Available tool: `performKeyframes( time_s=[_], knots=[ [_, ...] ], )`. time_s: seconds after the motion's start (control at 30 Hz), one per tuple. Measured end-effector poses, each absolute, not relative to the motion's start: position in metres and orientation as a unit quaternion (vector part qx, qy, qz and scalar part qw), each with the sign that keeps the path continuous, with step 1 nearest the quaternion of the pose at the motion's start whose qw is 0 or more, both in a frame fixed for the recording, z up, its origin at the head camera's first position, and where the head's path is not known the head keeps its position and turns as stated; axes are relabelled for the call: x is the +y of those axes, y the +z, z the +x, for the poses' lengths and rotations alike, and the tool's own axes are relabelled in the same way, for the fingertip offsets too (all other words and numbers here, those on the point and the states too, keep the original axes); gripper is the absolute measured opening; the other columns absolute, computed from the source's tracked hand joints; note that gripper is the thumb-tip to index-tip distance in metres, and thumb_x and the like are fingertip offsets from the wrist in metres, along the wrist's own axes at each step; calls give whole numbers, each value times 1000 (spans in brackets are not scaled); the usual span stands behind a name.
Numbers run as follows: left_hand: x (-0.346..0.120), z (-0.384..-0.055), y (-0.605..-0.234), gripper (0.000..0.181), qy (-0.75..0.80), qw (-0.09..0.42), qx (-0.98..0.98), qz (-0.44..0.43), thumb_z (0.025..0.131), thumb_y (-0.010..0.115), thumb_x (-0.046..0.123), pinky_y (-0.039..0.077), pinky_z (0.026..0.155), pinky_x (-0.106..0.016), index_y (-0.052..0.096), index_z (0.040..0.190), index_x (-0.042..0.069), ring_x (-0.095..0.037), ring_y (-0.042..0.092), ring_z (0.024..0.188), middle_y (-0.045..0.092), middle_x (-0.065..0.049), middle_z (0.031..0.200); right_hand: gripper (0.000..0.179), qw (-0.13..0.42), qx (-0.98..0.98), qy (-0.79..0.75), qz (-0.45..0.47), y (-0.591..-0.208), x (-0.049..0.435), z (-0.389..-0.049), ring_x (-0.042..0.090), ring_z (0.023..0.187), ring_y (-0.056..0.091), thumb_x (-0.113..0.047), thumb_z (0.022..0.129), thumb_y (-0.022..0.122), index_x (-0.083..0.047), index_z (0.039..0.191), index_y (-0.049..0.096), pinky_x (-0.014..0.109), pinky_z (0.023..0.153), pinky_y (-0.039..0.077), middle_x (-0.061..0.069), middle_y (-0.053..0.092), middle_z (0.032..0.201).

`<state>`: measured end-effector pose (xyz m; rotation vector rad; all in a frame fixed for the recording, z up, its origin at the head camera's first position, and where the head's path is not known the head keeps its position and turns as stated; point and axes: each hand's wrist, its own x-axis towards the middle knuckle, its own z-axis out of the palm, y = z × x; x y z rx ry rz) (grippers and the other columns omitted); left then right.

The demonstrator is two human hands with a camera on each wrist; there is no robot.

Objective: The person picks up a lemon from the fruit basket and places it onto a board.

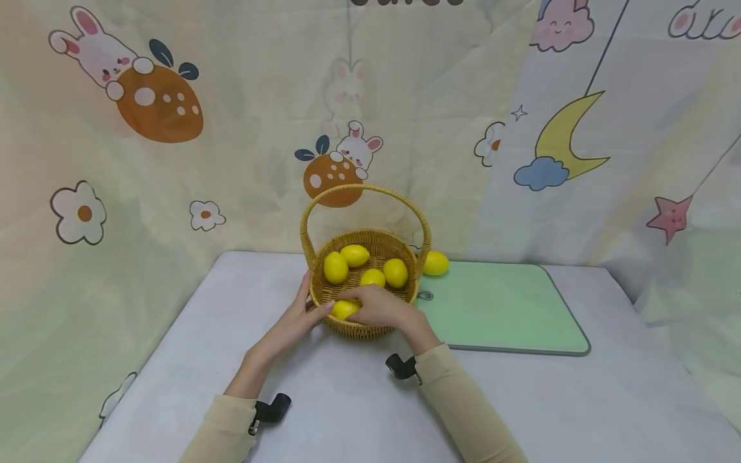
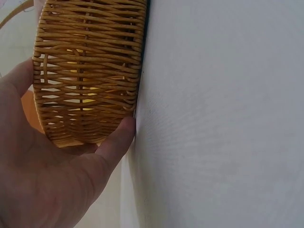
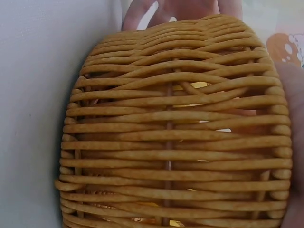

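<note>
A woven wicker basket (image 1: pixel 361 331) with a tall arched handle stands on the table, holding several yellow lemons (image 1: pixel 336 268). My left hand (image 1: pixel 295 319) grips the basket's left side. In the left wrist view its thumb and fingers (image 2: pixel 116 142) span the weave from rim to base. Reaching over the near rim, my right hand (image 1: pixel 384 307) curls its fingers round one lemon (image 1: pixel 345 310) inside at the front. The basket wall (image 3: pixel 175 128) fills most of the right wrist view and hides the right fingertips and that lemon.
To the right of the basket lies a green cutting board (image 1: pixel 503 308) with a grey edge. Another lemon (image 1: pixel 436 263) rests by its back left corner, beside the basket handle. Behind the white table (image 1: pixel 347 399) hangs a printed cloth (image 1: pixel 249 148).
</note>
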<state>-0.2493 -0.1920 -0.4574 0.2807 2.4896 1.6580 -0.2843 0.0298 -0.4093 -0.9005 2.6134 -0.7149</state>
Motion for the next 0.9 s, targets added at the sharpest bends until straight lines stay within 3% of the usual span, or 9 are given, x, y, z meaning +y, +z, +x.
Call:
performKeyframes(
  time_s=[0.2,0.43,0.6,0.9],
  knots=[
    [-192,-250,-456,92,553,72,825,96,95,58,56,25,121,-58,-13,153,50,-39,16,153,-10,8,167,41,116,907,-238,-326,-410,32,-287,13,83,56,-19,90,67,-27,131,65,25,74,48,-7,67,109],
    [-192,-246,-447,93,554,94,822,88,97,58,49,24,122,-57,-15,155,44,-39,13,154,-13,6,167,49,93,908,-248,-325,-409,32,-284,12,97,58,-17,86,68,-22,135,62,29,87,51,-6,66,126],
    [-191,-248,-455,92,552,72,826,93,93,59,59,25,121,-58,-12,152,53,-37,17,153,-11,10,167,54,77,907,-256,-325,-403,36,-281,14,102,56,-17,82,68,-21,136,61,32,89,49,-5,64,131],
    [-191,-247,-455,93,557,77,822,88,94,59,57,27,121,-55,-13,153,50,-37,16,154,-11,8,167,57,51,899,-284,-330,-381,52,-274,15,115,53,-17,81,68,-22,137,59,39,98,48,-5,58,138]
  ],
)
